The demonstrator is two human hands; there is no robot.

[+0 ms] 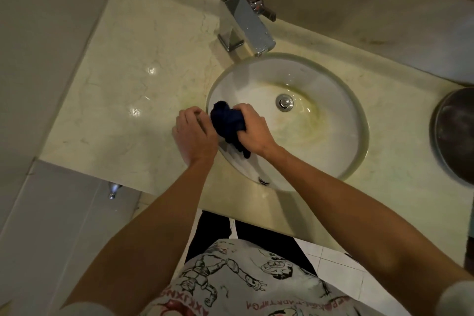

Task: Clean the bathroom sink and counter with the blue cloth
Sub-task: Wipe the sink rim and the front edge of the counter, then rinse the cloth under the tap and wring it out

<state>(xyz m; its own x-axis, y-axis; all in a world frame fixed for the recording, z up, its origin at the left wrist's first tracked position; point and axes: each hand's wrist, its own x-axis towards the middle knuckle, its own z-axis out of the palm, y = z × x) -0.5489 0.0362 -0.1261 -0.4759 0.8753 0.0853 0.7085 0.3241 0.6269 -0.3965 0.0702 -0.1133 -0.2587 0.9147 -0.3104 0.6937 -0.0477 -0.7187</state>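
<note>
The right hand (252,127) grips the bunched blue cloth (229,123) in curled fingers over the sink (341,100) rim. Just beside them, the left hand (193,133) curls its fingers on the cloth's other end, above the marble surface (123,90).

Head-worn view, steeply downward, close above the sink (354,120).

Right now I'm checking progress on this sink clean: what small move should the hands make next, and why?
Probably carry the bunched blue cloth toward the drain and start rubbing there. The right hand grips the cloth over the sink at its left rim, the left hand meets it beside the rim, and yellowish staining rings the drain.
</note>
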